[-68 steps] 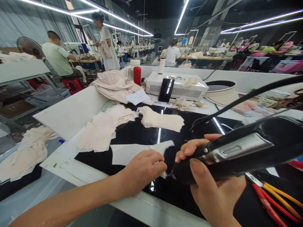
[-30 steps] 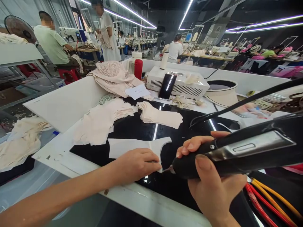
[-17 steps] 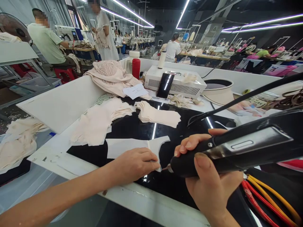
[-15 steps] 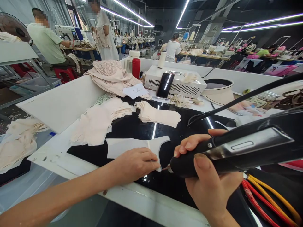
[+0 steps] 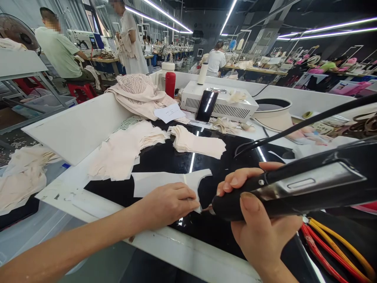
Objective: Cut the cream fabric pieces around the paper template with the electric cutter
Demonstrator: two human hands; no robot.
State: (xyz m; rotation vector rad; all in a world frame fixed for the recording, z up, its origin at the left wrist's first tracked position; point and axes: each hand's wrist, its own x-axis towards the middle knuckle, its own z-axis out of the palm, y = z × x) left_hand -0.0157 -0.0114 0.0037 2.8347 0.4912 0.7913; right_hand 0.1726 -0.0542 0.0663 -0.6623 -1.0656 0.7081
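My left hand has its fingers pinched together on the right end of a white fabric piece, which lies flat on the black glossy tabletop. A narrow light strip crosses that piece. My right hand is wrapped round a black corded handheld tool with a silver lever plate. Its slim metal tip points left and meets, or nearly meets, the lower right corner of the fabric, just beside my left fingertips. Behind lie a stack of cream fabric pieces and a larger layered cream stack.
At the back stand a white vented box, a phone, a red bottle and a round cream container. The tool's black cable arches across the right. Red and yellow handles lie lower right. People sit at sewing tables beyond.
The view has shifted very slightly. Both hands, the tool and the white fabric piece stay almost where they were.
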